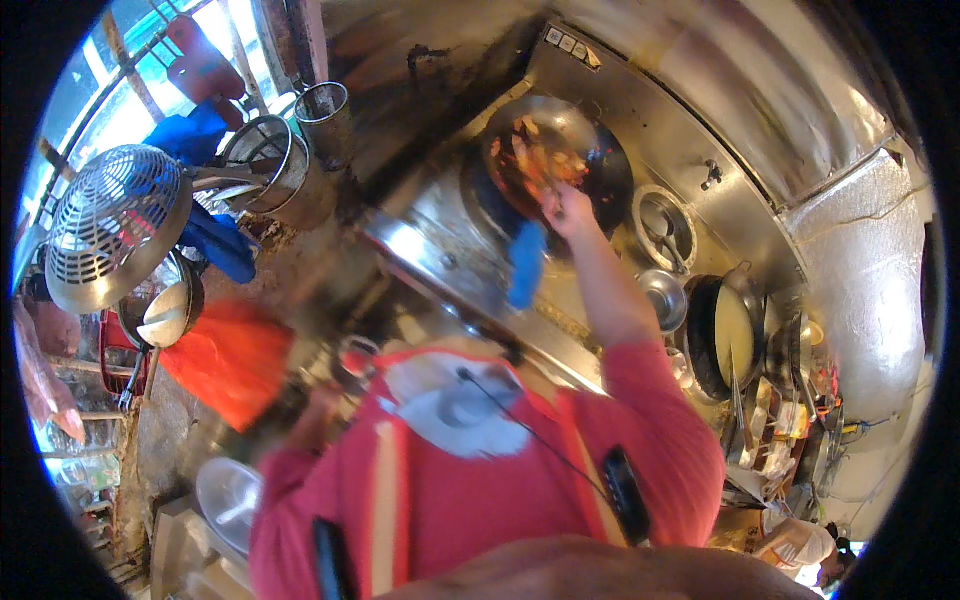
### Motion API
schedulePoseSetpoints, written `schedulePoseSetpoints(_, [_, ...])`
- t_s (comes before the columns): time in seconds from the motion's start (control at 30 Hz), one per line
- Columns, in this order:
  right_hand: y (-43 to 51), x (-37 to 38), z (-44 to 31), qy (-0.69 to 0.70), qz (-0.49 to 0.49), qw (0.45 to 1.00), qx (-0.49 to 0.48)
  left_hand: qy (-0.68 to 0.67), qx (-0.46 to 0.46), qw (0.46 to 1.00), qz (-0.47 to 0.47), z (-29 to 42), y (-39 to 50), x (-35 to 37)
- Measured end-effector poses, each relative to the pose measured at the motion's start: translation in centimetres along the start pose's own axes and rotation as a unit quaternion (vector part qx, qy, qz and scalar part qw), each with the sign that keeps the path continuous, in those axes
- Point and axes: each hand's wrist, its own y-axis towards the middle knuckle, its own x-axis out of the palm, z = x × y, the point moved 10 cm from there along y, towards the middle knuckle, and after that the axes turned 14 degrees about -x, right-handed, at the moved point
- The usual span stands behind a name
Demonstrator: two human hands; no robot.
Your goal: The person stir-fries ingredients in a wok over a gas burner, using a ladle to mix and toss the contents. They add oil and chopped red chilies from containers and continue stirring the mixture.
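A dark wok (551, 112) stands on the stove, with blurred orange and red pieces of food (536, 161) in it. Over the wok's near side, my right hand (568, 211) is clenched. A blurred blue cloth-like thing (527, 262) hangs down from this hand; whether the hand also grips the wok or a utensil handle is hidden. My left hand (324, 403) is low on the left, badly blurred, so its fingers do not show. Close beside it are a small round metal vessel (358, 354) and an orange-red plastic bag (229, 360).
A large perforated strainer (120, 225) and metal utensil pots (289, 180) occupy the left. Right of the wok are a ringed pot with a ladle (664, 225), a metal bowl (664, 300) and a dark pan of pale liquid (731, 334). A steel splashback (675, 142) rises behind.
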Motion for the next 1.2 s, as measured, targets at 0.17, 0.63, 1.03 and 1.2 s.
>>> schedulePoseSetpoints(0.17, [0.0, -1.4, -3.1, -0.319, -0.120, 0.937, -0.078, -0.180, -0.135, 0.973, 0.044, -3.4, -0.1, 2.3])
schedulePoseSetpoints(0.63, [-6.7, -5.2, -6.5, -0.809, -0.267, 0.480, -0.208, -0.238, -0.155, 0.959, -0.012, 1.6, -2.4, -0.3])
schedulePoseSetpoints(1.03, [-4.1, -8.3, -8.8, -0.763, -0.204, 0.564, -0.241, -0.142, -0.069, 0.987, 0.026, 10.1, -8.9, -1.7])
schedulePoseSetpoints(1.2, [-7.2, -10.7, -7.5, -0.703, -0.268, 0.612, -0.241, -0.132, -0.063, 0.989, 0.021, 8.4, -8.9, -2.1])
